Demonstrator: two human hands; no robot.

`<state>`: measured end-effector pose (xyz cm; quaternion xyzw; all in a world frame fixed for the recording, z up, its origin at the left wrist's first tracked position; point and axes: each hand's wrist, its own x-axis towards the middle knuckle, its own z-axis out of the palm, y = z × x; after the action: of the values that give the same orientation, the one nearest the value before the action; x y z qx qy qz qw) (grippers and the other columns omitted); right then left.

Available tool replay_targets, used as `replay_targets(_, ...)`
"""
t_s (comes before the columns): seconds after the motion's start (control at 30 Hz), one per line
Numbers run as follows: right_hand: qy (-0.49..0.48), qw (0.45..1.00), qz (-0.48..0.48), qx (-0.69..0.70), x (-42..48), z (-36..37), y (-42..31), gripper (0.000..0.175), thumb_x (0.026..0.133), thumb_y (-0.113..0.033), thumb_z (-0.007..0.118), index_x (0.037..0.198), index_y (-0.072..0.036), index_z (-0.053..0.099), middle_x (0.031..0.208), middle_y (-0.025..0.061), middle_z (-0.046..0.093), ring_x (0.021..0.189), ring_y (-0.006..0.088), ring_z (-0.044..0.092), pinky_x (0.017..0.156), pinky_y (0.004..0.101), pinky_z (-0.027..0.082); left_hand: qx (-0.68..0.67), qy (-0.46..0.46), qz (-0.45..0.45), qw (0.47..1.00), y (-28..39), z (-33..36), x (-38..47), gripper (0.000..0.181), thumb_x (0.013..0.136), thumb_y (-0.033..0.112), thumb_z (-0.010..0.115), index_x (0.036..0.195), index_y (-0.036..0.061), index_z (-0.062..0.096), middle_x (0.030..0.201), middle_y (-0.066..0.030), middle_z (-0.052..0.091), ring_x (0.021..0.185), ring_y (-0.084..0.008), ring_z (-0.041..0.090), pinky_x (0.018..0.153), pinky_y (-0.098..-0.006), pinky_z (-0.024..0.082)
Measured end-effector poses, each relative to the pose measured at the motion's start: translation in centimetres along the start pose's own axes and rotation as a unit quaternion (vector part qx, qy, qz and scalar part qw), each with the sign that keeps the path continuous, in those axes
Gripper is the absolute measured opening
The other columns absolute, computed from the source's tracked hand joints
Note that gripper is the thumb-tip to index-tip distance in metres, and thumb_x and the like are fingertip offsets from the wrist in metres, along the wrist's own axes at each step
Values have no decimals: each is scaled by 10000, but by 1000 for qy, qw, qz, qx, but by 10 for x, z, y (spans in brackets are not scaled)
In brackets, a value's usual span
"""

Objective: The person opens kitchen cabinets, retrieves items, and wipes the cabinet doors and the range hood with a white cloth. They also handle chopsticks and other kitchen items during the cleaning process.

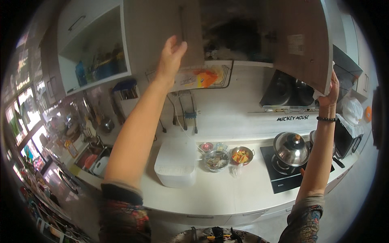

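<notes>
My left hand [170, 62] is raised in front of a wood-grain wall cabinet door [149, 33], thumb and fingers apart, holding nothing. Whether it touches the door I cannot tell. At the right, my right hand [332, 92] grips the outer edge of an open cabinet door [304, 39]. A bit of white cloth or paper [318, 94] shows at that hand, against the door's lower corner. Between the two doors, the cabinet's inside [234, 33] is dark and its contents are blurred.
Under the cabinet hangs a wire rack [226, 74] with an orange packet [208, 78]. A white appliance [176, 164], a covered bowl [216, 161] and a pan of cut food [241, 155] stand on the counter [212, 194]. A lidded wok [291, 150] sits on the hob [281, 185].
</notes>
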<state>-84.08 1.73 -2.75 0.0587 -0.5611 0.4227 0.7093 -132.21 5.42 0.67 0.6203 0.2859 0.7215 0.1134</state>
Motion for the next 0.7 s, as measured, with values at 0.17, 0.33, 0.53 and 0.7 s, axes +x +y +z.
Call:
replay_targets(0.17,29,999,-34,16,11,9,11,340,1032,-164,364,1233,52,532,1078,161,666,784,152,660,652,292,578,-53,28,-89,994,-33,21,55,369,981,358,536,1085,8,588,910,-31,581,876,-139,515,878,-291,404)
replay_targets(0.33,-60,997,-38,37,15,-19,14,358,1033,-144,339,1258,64,522,1122,178,656,975,217,673,780,378,589,-41,13,-47,998,-33,5,57,358,1004,398,486,962,59,597,775,15,501,726,-88,445,708,-246,399)
replay_targets(0.53,-56,990,20,128,19,-24,17,296,1017,-165,410,1177,42,548,1038,162,680,760,170,693,587,280,584,-29,70,2,997,9,-104,38,354,979,407,514,1042,73,612,890,-26,561,825,-143,516,783,-303,434)
replay_targets(0.7,146,983,23,105,9,23,7,280,1016,-199,428,1123,25,559,953,130,696,425,52,541,367,170,466,-97,173,-103,975,64,-164,9,389,943,325,537,1142,4,628,995,-127,674,817,-228,665,728,-338,551)
